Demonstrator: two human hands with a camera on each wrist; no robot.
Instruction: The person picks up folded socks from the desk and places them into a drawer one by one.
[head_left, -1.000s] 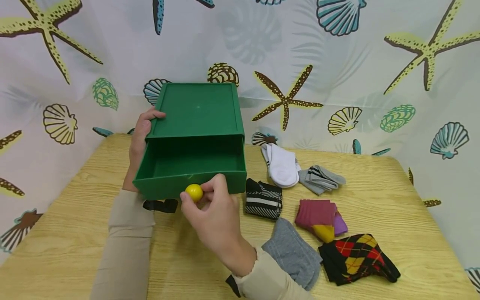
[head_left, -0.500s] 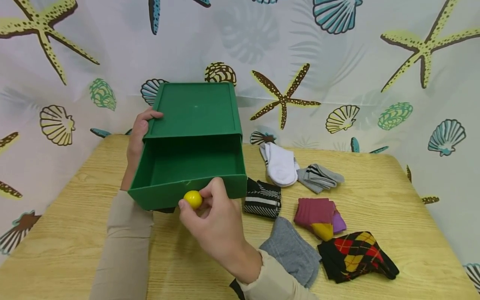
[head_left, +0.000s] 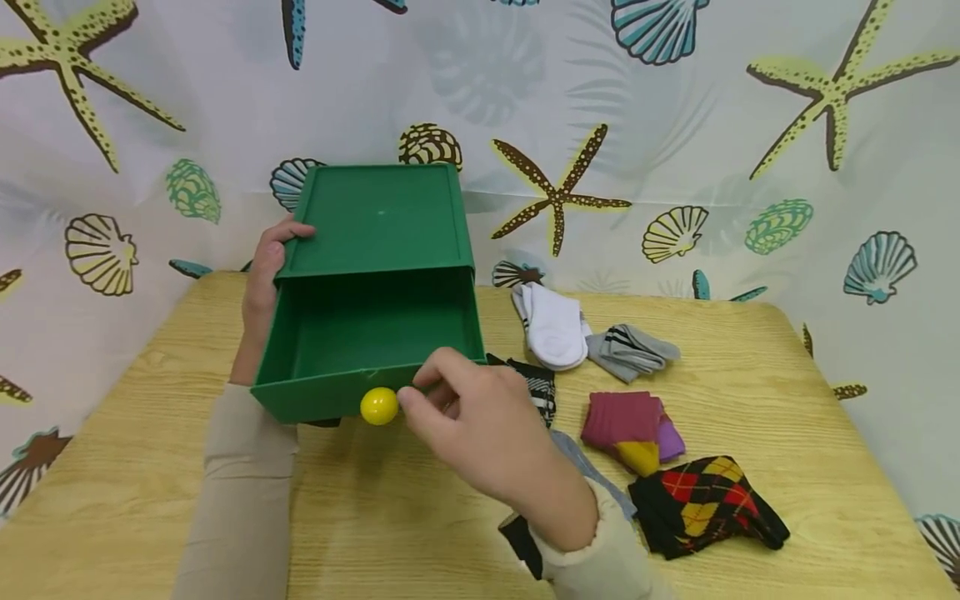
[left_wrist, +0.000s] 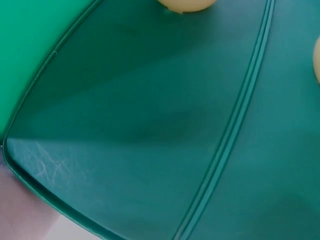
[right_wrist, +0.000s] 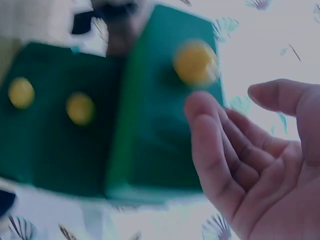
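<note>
A green box [head_left: 381,218] with an open drawer [head_left: 322,400] is over the left part of the table in the head view. My left hand [head_left: 264,271] holds the box by its left side, fingertips over the top edge. On the drawer's front is a round yellow knob [head_left: 379,406]. Just right of it, my right hand [head_left: 487,425] is loosely bent and holds nothing; the right wrist view has a gap between its fingers and the blurred knob [right_wrist: 196,63]. Two yellow round feet [right_wrist: 80,109] show on the green underside. Nothing lies in the visible drawer interior.
Folded socks lie on the wooden table [head_left: 360,517] to the right: white [head_left: 555,329], grey striped [head_left: 633,350], maroon [head_left: 622,421], argyle [head_left: 708,508]. Black-patterned [head_left: 543,387] and plain grey socks are partly behind the right arm. A shell-print cloth [head_left: 525,100] hangs behind.
The drawer has slid further out toward me. My right hand pinched the yellow knob in both earlier frames; it has let go and moved right. The left hand keeps its hold.
</note>
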